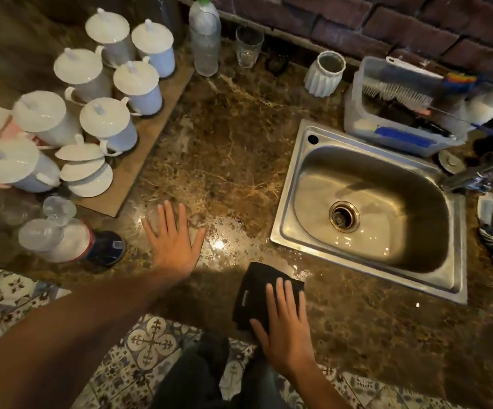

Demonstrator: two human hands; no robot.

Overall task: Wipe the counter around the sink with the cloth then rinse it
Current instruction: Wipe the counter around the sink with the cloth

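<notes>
A black cloth [257, 287] lies flat on the brown marble counter [233, 149], near its front edge and just left of the steel sink [286, 202]. My right hand [286, 329] presses down on the cloth with straight fingers. Further left, my left hand [174, 240] rests flat on the bare counter, fingers spread, holding nothing. A wet, shiny patch shows between the two hands. The sink basin holds a little water near its front. The faucet [481, 175] reaches in from the right.
Several white lidded mugs [103, 122] stand on a board at the left. A jar [71, 240] lies on its side by the left hand. A plastic bottle [205, 36], a glass [248, 47], a white vase [325, 73] and a brush tub [398, 113] line the brick wall.
</notes>
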